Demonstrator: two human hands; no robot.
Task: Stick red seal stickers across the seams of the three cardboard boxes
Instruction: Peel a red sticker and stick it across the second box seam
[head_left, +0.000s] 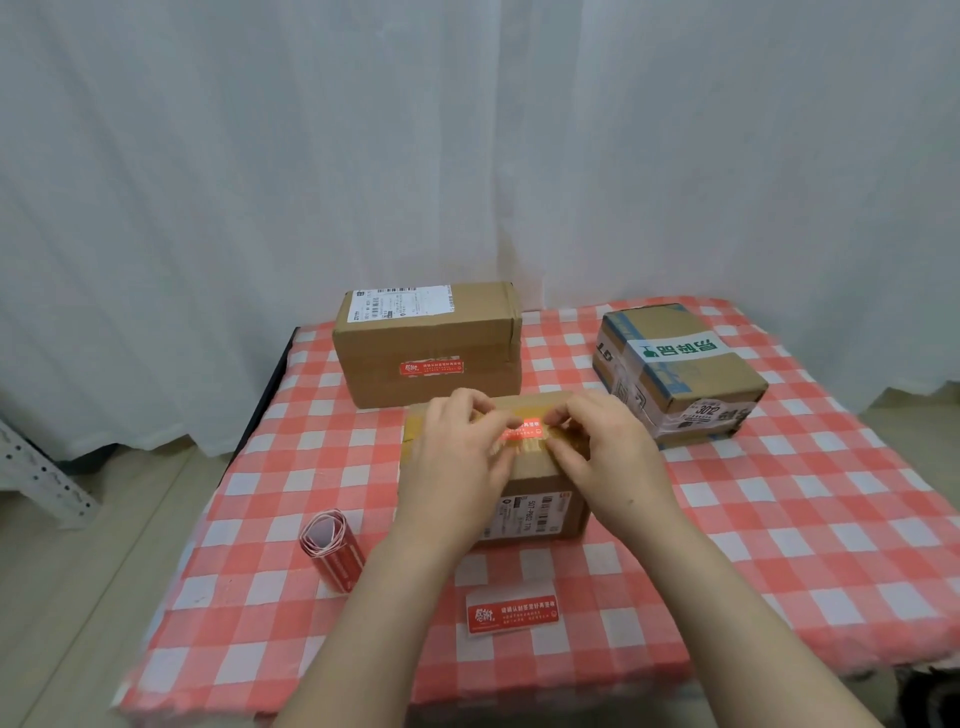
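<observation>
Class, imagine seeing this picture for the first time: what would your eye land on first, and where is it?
First, the left hand and right hand meeting on a red seal sticker atop the near box at the table's centre. Next, the red-and-white checked cloth under everything, and the back box behind, already bearing a second sticker on its front.
</observation>
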